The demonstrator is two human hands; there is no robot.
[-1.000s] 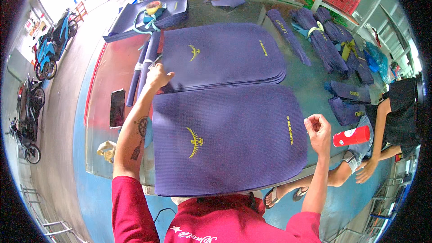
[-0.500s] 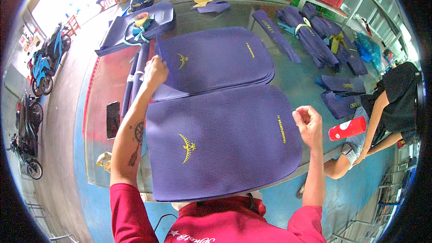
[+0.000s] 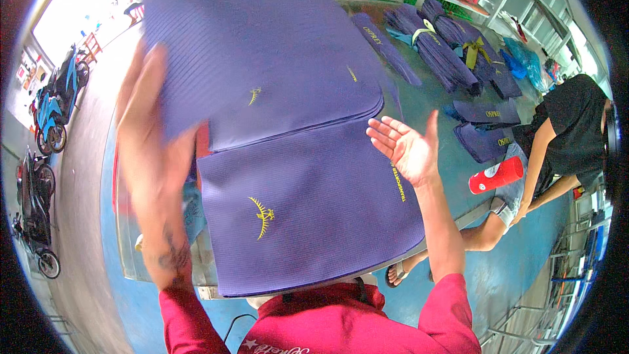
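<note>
Rising from the back pile [image 3: 304, 101], a purple sheet [image 3: 229, 26] now stands lifted and curved at upper left, where half a second ago only its left edge was turned up; this suggests the sheet is being taken off that pile. The left hand [image 3: 147, 118] is blurred at its left edge, and whether the fingers close on it cannot be told. The right hand [image 3: 409, 151], loosely curled earlier, is now open, palm showing, above the right part of the front sheet [image 3: 314, 216], which lies flat on the worktop [image 3: 426, 108] as before. The phone and tape roll no longer show.
</note>
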